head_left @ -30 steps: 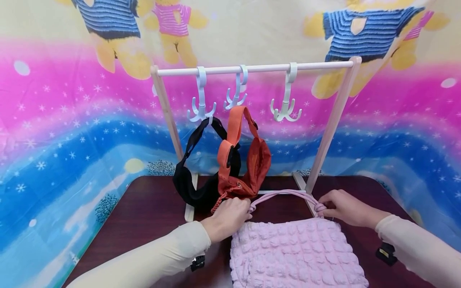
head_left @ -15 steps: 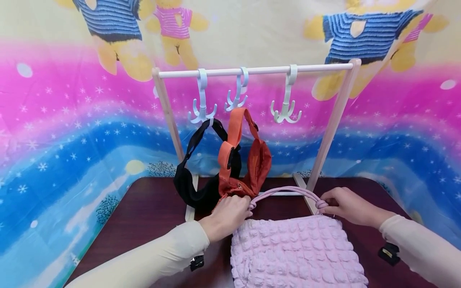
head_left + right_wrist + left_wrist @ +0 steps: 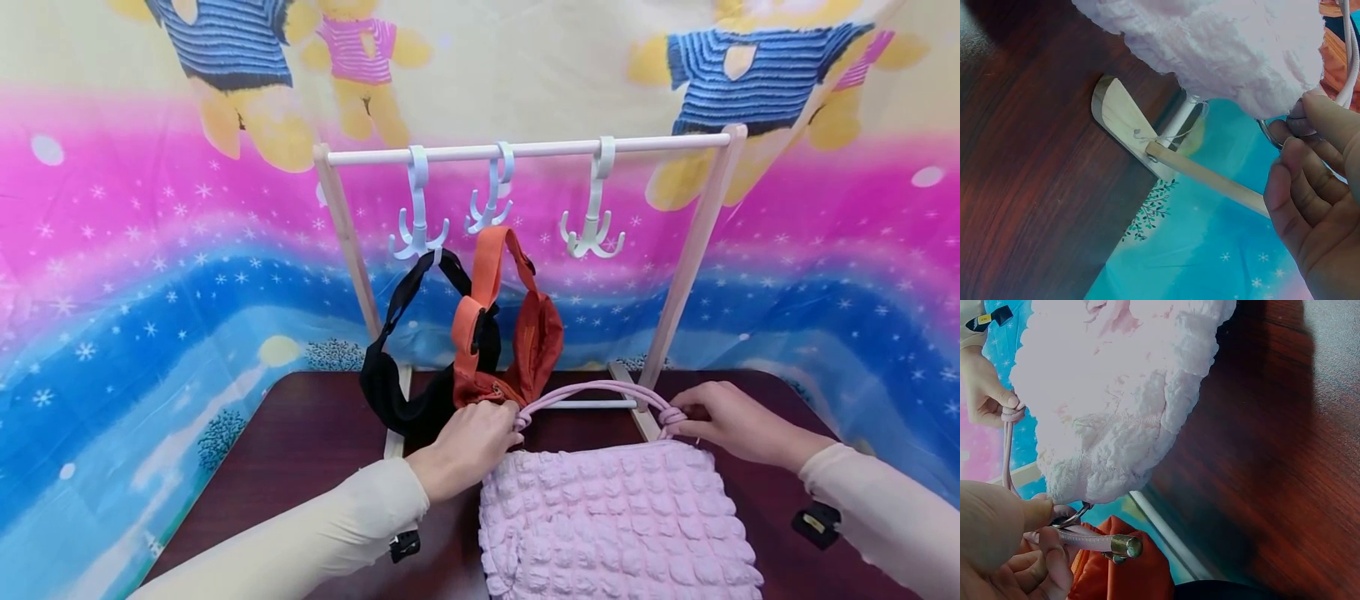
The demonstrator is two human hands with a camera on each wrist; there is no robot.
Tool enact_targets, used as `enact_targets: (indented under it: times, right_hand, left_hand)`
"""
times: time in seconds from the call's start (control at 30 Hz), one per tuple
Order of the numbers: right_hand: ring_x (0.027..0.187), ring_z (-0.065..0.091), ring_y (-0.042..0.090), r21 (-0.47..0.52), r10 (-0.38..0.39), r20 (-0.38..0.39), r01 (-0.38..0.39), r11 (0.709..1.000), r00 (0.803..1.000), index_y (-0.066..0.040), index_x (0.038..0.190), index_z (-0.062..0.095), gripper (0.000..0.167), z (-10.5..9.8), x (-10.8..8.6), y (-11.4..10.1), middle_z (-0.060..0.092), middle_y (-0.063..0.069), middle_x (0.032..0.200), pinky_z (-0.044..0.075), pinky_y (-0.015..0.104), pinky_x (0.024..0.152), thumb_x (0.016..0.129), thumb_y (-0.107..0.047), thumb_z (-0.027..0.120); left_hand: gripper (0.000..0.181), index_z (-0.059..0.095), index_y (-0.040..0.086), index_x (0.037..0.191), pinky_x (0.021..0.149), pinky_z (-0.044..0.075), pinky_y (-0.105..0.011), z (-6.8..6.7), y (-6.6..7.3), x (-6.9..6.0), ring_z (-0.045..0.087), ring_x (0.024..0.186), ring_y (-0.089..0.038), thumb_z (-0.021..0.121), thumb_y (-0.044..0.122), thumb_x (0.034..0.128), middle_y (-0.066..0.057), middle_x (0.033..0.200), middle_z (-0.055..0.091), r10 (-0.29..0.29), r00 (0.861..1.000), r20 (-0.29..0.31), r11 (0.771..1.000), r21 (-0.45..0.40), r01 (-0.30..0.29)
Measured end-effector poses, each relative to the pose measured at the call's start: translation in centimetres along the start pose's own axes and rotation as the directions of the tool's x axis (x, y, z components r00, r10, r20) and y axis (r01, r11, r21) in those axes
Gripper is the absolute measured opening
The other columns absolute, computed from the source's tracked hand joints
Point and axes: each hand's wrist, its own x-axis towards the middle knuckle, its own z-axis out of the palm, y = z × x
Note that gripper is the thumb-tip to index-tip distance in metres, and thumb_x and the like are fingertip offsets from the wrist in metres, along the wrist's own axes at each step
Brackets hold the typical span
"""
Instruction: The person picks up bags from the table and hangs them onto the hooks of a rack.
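Note:
A pink puffy quilted handbag (image 3: 615,517) is held up by both hands at the two ends of its looped cord handle (image 3: 592,387). My left hand (image 3: 472,442) pinches the handle's left end; in the left wrist view its fingers are around the cord near a metal ring (image 3: 1072,517) and a gold-coloured cord tip (image 3: 1125,545). My right hand (image 3: 738,425) pinches the knot at the right end, beside another metal ring (image 3: 1267,132) in the right wrist view. Just behind the left hand hangs an orange bag (image 3: 540,333), with a black bag (image 3: 386,383) to its left.
A wooden rack with a white rail (image 3: 540,150) stands on the dark red table (image 3: 277,450). Three hooks hang from it: a left hook (image 3: 418,208), a middle hook (image 3: 491,196) and a right hook (image 3: 596,204). The black strap hangs from the left one. A printed cloth backdrop (image 3: 150,250) stands behind.
Both hands have raised the pink handbag and its handle slightly, and the right hand has moved a little to the right. The hanging bags stay in place.

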Motion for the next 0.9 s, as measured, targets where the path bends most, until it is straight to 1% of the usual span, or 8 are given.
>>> enact_targets:
  times: [0.13,0.2,0.33,0.5,0.63,0.77,0.9]
  right_hand:
    - [0.069,0.06,-0.006,-0.001,0.003,-0.005,-0.003,1.0,1.0,-0.019,0.101,0.077,0.011,-0.2,-0.1,-0.2,0.073,-0.013,0.086,0.05,0.021,0.06,0.094,-0.025,0.071]
    - [0.07,0.061,-0.006,-0.002,0.0,-0.003,0.0,1.0,1.0,-0.019,0.103,0.077,0.013,-0.3,-0.1,-0.2,0.073,-0.013,0.088,0.051,0.021,0.061,0.095,-0.027,0.071]
    - [0.07,0.062,-0.003,-0.001,-0.003,-0.006,0.003,1.0,1.0,-0.019,0.104,0.077,0.015,-0.6,0.0,-0.4,0.073,-0.013,0.088,0.051,0.021,0.061,0.095,-0.029,0.07]
    - [0.069,0.064,0.0,0.012,0.004,-0.007,-0.004,1.0,1.0,-0.018,0.105,0.077,0.015,-0.9,0.0,-0.5,0.073,-0.012,0.089,0.052,0.022,0.06,0.095,-0.027,0.069]
    - [0.07,0.064,-0.001,0.001,0.025,-0.017,-0.025,1.0,1.0,-0.014,0.108,0.076,0.019,-1.1,0.0,-0.7,0.073,-0.009,0.091,0.052,0.022,0.061,0.095,-0.025,0.07]
    - [0.069,0.064,-0.003,-0.029,0.035,-0.04,-0.036,0.999,0.999,-0.009,0.11,0.076,0.02,-1.5,0.1,-0.9,0.074,-0.007,0.09,0.052,0.022,0.062,0.096,-0.022,0.07]
    - [0.068,0.062,-0.003,-0.044,0.038,-0.049,-0.04,0.998,0.998,-0.012,0.108,0.076,0.017,-1.6,0.1,-1.0,0.073,-0.009,0.087,0.05,0.022,0.062,0.096,-0.022,0.07]
  left_hand:
    - [0.02,0.062,0.013,0.089,0.055,0.051,-0.033,-0.4,0.1,-0.1,0.071,0.069,-0.022,0.073,0.03,0.0936,-0.003,0.076,0.069,-0.012,1.0,-0.004,1.0,-0.008,0.012]
    - [0.02,0.062,0.014,0.09,0.055,0.05,-0.031,-0.6,0.1,-0.1,0.07,0.068,-0.02,0.073,0.03,0.094,-0.002,0.076,0.069,-0.016,1.0,-0.003,1.0,-0.019,0.016]
    - [0.018,0.062,0.015,0.089,0.054,0.047,-0.028,-1.0,0.0,-0.1,0.068,0.067,-0.017,0.073,0.028,0.0942,0.0,0.075,0.068,-0.01,1.0,-0.008,0.999,-0.035,0.009]
    - [0.018,0.061,0.015,0.088,0.054,0.046,-0.027,-1.2,-0.2,0.0,0.068,0.067,-0.017,0.072,0.027,0.0945,0.0,0.074,0.067,0.005,1.0,-0.022,0.999,-0.049,-0.007]
    - [0.019,0.059,0.014,0.089,0.054,0.044,-0.025,-1.6,-0.3,0.0,0.068,0.067,-0.017,0.07,0.028,0.096,-0.001,0.073,0.065,0.01,1.0,-0.012,0.998,-0.06,-0.01]
    - [0.019,0.058,0.014,0.091,0.054,0.042,-0.024,-2.1,-0.2,0.2,0.066,0.066,-0.014,0.069,0.029,0.0965,-0.001,0.073,0.064,-0.001,1.0,0.001,0.997,-0.075,0.001]
    - [0.019,0.058,0.014,0.091,0.054,0.041,-0.023,-2.5,-0.1,0.2,0.065,0.065,-0.013,0.069,0.028,0.0967,-0.001,0.073,0.064,-0.006,1.0,0.009,0.997,-0.08,0.006]
